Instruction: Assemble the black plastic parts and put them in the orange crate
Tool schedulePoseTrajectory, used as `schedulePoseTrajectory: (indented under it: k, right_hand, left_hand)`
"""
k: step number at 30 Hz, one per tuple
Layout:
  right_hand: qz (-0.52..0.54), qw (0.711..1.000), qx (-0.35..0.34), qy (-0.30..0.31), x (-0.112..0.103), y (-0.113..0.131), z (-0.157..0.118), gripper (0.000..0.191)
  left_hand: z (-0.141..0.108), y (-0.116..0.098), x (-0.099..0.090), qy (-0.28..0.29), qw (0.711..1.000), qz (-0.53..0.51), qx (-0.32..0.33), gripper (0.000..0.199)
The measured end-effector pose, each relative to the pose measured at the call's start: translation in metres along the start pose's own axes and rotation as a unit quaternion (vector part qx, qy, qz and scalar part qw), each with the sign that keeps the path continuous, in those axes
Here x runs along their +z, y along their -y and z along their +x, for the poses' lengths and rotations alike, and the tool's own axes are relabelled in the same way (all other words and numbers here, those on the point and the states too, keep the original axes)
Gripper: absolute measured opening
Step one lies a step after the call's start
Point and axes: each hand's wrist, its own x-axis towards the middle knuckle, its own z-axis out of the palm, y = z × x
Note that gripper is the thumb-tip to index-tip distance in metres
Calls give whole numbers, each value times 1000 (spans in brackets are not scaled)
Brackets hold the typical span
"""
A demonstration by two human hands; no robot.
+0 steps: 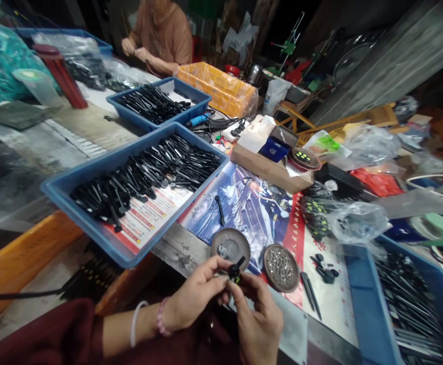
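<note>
My left hand (pixel 194 291) and my right hand (pixel 258 314) meet at the table's near edge, fingertips pinched together on a small black plastic part (pixel 237 270) with a yellow-green mark. My fingers cover much of it, so its exact kind does not show. Just beyond my left fingertips sits a shallow round dish (pixel 233 242) with a few small grey pieces. Beside my right hand stands another round dish (pixel 281 268) full of tiny metal pieces. Two slim black sticks (pixel 311 295) lie right of that dish, near several loose black parts (pixel 324 268).
A blue tray (pixel 130 259) of long black parts stands at left, a second blue tray (pixel 160 121) behind it. Another blue bin (pixel 366 299) is at right. A cardboard box (pixel 267 170), plastic bags and an orange crate (pixel 221 94) lie beyond. A person (pixel 168 35) sits across.
</note>
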Motion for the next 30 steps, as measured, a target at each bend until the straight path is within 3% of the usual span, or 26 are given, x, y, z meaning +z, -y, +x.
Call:
schedulePoseTrajectory:
  k: [6,14,21,25,30]
  right_hand:
    - [-86,991,-82,-66,1,0,-1,23]
    - [-43,998,4,-35,0,-2,-6,23]
    - [-136,978,-139,-70,-2,13,3,27]
    - [-162,972,-160,-60,1,11,2,43]
    - [-164,970,-170,-65,6,0,0,43]
  left_hand:
    - [-3,1,0,21,998,55,18,27]
    - [-7,1,-2,45,992,99,69,22]
    - [-12,0,4,56,980,139,128,15]
    - [-13,0,7,61,964,177,189,19]
    - [-14,0,8,50,951,218,212,22]
